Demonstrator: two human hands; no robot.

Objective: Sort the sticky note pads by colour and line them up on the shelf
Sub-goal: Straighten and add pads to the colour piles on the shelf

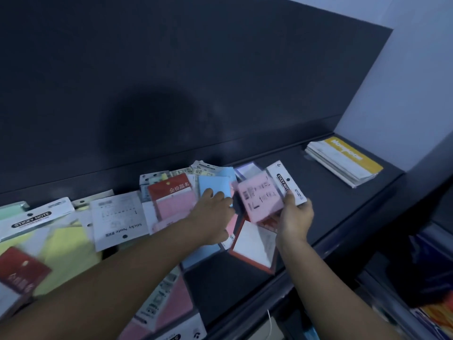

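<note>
Lying nearest, at the front edge of the shelf [318, 204], a pink pack [174, 303] and a red card [22, 268] are seen, with a yellow pad [66, 246] just behind the card. Further in, a red-framed pack [255, 244] is found tilted beneath the right wrist. The left hand [215, 214] is stretched palm down over the pile, its fingers [208, 193] kept together and laid on a blue pad [215, 184]. Just beside it, the right hand [295, 217] is held over the pile, and a pink pad [261, 195] with a white "STICKY NOTE" header is clamped between its thumb and curled fingers. A white pack [117, 217] and a red-topped pack [171, 195] are spread left of the blue pad. Farthest off, at the right end of the shelf, a stack of booklets [343, 160] is set well apart from the pads.
</note>
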